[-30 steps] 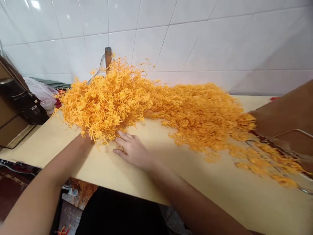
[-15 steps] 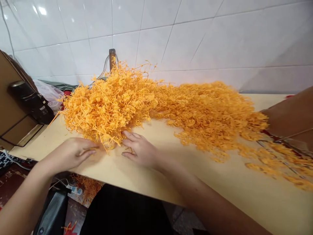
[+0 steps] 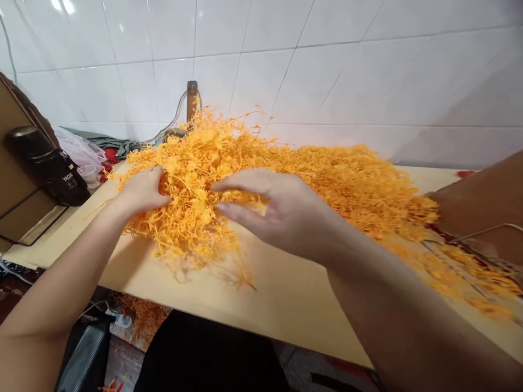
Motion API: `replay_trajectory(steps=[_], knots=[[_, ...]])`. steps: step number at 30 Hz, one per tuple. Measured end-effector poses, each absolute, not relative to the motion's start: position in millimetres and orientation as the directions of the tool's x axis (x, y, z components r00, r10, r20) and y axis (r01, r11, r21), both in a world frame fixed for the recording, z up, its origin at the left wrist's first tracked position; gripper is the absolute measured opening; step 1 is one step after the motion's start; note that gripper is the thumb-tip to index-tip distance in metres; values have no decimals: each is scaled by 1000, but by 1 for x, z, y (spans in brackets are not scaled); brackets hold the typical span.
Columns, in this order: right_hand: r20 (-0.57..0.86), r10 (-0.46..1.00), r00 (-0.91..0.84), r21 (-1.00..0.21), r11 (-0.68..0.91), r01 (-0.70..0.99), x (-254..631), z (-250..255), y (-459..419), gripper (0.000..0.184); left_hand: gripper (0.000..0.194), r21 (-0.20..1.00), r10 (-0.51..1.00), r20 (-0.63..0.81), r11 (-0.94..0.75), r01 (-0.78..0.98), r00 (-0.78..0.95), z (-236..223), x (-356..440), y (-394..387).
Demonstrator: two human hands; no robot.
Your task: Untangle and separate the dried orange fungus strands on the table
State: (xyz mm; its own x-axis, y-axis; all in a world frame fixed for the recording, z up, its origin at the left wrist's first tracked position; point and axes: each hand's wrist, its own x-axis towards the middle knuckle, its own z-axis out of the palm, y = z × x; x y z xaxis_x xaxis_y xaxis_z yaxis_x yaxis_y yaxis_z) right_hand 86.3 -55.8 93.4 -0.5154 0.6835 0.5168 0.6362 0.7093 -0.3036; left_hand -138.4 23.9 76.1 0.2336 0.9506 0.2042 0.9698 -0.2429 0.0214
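A tall, tangled heap of orange, stringy artificial-flower pieces (image 3: 196, 163) covers the left part of the pale tabletop (image 3: 286, 305). My left hand (image 3: 141, 190) presses against its left side, thumb spread away from the fingers. At the heap's right side is my right hand (image 3: 281, 209), its fingers and thumb apart, fingertips near the strands. I see no piece held in either hand. Some of my left fingertips are hidden among the strands. One blurred orange piece (image 3: 243, 279) is near the heap's front.
A flatter orange pile (image 3: 351, 185) spreads rightward. A black bottle (image 3: 44, 163) stands at left beside a wire frame (image 3: 41, 239), with a clear plastic bag (image 3: 79, 149) behind. A brown box-like thing (image 3: 482, 201) is at right. White tiles (image 3: 339, 81) form the back wall.
Both hands have come up from the heap's front edge to its two sides, and the fingers have opened. The heap's front has slumped toward me.
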Motion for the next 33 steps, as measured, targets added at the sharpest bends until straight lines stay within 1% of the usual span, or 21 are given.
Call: replay_trajectory(steps=[2,4,5,7,9,12,13,15,17,18,20,22,23,24,26,28,30,31,32,33], knots=[[530,678,-508,-254,700,668,70,95,-40,34,46,-18,915,279,-300,954,292,68,-130,6],[501,690,-523,-182,674,716,56,90,-23,36,43,-35,887,327,-332,943,325,66,-129,-5],[476,719,-507,-156,636,755,52,85,-16,36,43,-32,884,343,-327,944,318,66,-132,-7],[416,793,-445,-136,538,832,54,72,-6,34,41,-4,893,366,-279,960,261,70,-145,-7],[348,865,-360,-143,429,892,68,55,-3,33,39,40,905,388,-204,978,172,76,-162,-4],[240,934,-265,-114,298,948,97,26,-6,37,38,90,900,427,-133,987,82,82,-185,0],[220,941,-256,-88,280,956,106,17,-8,36,38,96,894,437,-155,983,98,82,-190,1],[206,942,-266,-59,283,957,118,6,-11,29,36,102,876,446,-255,962,184,81,-197,4],[216,937,-274,-88,299,950,121,7,-14,24,37,127,863,427,-354,927,271,77,-197,7],[231,934,-272,-113,303,946,119,12,-16,24,38,132,860,407,-388,912,307,75,-195,7],[325,907,-266,-146,327,934,110,29,-23,27,40,90,859,363,-419,903,362,70,-186,4],[485,826,-287,-139,396,908,94,50,-31,30,41,-25,841,326,-448,893,431,64,-174,-3],[550,771,-321,-126,456,881,84,58,-35,31,41,-89,827,320,-460,883,463,60,-167,-9],[579,729,-366,-115,518,848,75,64,-37,31,40,-144,810,324,-468,872,489,55,-161,-15],[532,721,-445,-132,589,797,59,67,-38,28,40,-217,771,365,-475,853,522,43,-150,-29],[436,786,-438,-186,555,810,51,57,-35,25,42,-231,741,411,-479,847,531,31,-143,-44],[360,850,-385,-246,484,840,54,39,-31,29,46,-176,738,416,-509,843,532,24,-142,-58],[331,871,-364,-280,459,843,59,28,-30,34,47,-116,741,399,-544,831,541,25,-143,-64],[307,881,-360,-312,450,837,64,17,-30,38,47,-30,743,378,-587,809,552,29,-147,-68],[288,890,-354,-333,440,834,70,8,-31,39,46,81,743,369,-624,777,558,35,-152,-70]])
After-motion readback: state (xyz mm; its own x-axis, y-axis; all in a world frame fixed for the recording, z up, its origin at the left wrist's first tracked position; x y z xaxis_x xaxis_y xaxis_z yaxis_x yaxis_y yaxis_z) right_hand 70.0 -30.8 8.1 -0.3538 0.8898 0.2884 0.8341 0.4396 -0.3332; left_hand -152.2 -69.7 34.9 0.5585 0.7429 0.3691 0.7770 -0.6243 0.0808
